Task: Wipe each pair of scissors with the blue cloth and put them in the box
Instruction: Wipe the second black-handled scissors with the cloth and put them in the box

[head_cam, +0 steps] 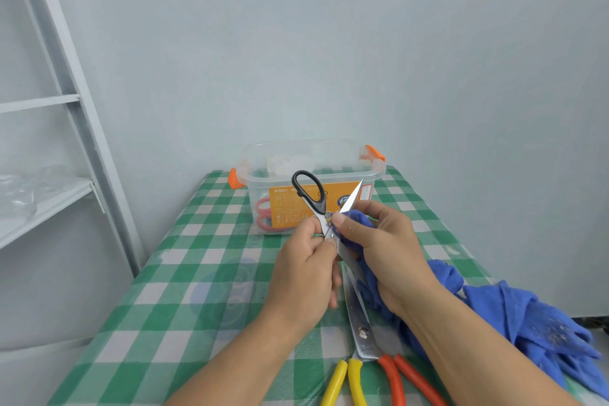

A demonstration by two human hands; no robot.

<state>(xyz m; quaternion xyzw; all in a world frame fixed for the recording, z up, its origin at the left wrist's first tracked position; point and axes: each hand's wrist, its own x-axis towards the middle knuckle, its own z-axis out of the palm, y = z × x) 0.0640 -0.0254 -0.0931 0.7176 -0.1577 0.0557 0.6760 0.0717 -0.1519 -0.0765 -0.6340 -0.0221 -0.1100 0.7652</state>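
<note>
Above the surface (184, 273), just in front of the box (309, 155), the black-handled scissors (313, 198) are held spread open, one loop up and one bare blade slanting up to the right. The left hand (306, 270) pinches them near the pivot. The right hand (382, 250) grips a wad of the blue cloth (527, 316) against the blade. The second handle is hidden behind the hands.

The rest of the cloth trails off to the right, where the frame cuts it. Red-handled scissors (263, 212) lie inside the clear box, blurred by its wall and orange label. Nearer the person lie yellow-handled shears (356, 382) and orange-handled shears (395, 379), their blades overlapping and partly under the right forearm, their handles cut off below.

A green-and-white checked covering lies over the surface. A white shelf (43, 201) stands at the left and a pale wall (329, 43) behind.
</note>
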